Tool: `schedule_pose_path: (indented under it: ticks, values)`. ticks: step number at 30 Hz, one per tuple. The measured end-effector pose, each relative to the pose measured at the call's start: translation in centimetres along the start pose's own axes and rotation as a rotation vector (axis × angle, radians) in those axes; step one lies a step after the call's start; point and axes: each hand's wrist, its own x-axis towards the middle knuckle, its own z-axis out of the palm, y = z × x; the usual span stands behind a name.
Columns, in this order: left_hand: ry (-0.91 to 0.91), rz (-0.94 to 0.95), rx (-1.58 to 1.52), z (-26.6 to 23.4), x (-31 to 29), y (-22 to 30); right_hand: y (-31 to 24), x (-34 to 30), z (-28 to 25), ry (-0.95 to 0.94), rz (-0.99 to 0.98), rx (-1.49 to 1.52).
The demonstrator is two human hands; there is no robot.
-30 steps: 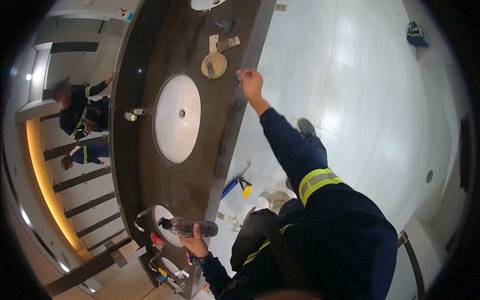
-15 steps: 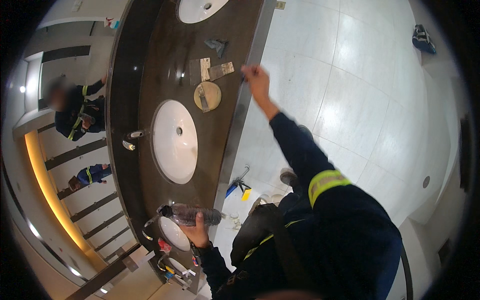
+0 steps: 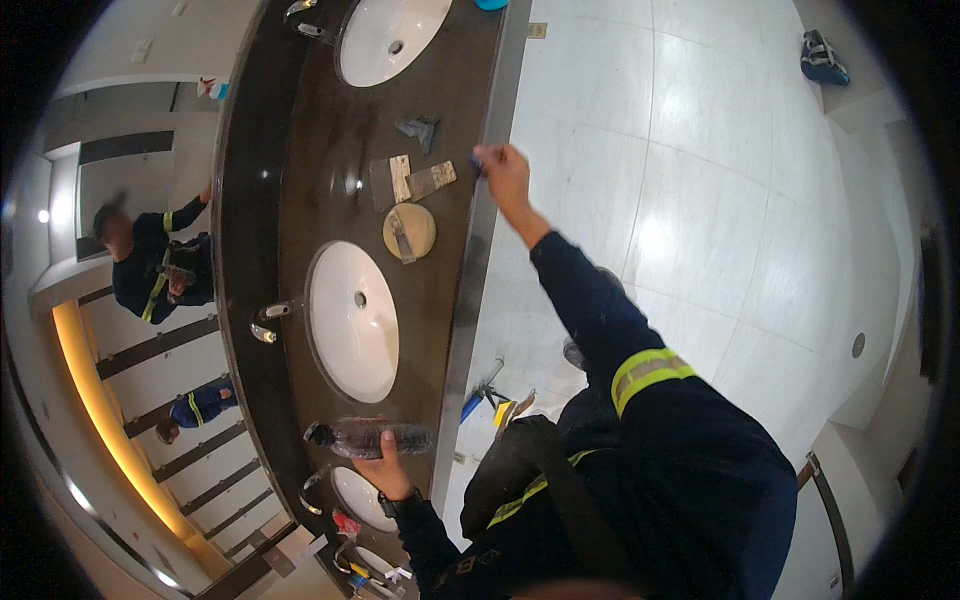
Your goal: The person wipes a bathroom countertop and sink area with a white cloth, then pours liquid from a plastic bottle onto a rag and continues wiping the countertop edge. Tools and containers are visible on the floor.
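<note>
My left hand [image 3: 388, 472] is wrapped round a clear ribbed plastic bottle [image 3: 375, 438], held sideways over the dark counter between two basins. The bottle's black end points toward the mirror. At the counter's front edge, my right hand [image 3: 508, 180] pinches a small dark-blue thing [image 3: 476, 164], mostly hidden by the fingers; its kind cannot be made out. Close to this hand lie flat worn strips [image 3: 432, 180] and a round beige pad [image 3: 420, 226] with a flat scraper-like piece [image 3: 402, 235] across it. A crumpled grey cloth [image 3: 418, 132] lies farther along the counter.
White oval basins [image 3: 335, 330] with chrome taps [image 3: 272, 322] are set along the counter [image 3: 310, 200]. A mirror beside it reflects me and another person [image 3: 200, 402]. A blue caulking-gun-like tool [image 3: 480, 392] is on the floor below; a bag [image 3: 823, 60] lies by the far wall.
The view has shifted, so the counter and its items appear lower. My right hand has moved slightly toward the grey cloth, the bottle nearer the middle basin. Both holds are the same.
</note>
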Motion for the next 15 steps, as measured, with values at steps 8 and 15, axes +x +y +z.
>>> schedule_pose_path:
  ticks: [8,15]
  values:
    - [0.056,0.002,-0.147,7.2,6.2,-3.1,-3.2,21.6,-0.5,-0.047,-0.103,0.054]
    - [0.089,0.023,-0.165,12.2,8.6,-4.3,0.5,8.6,-0.7,-0.100,-0.023,0.066]
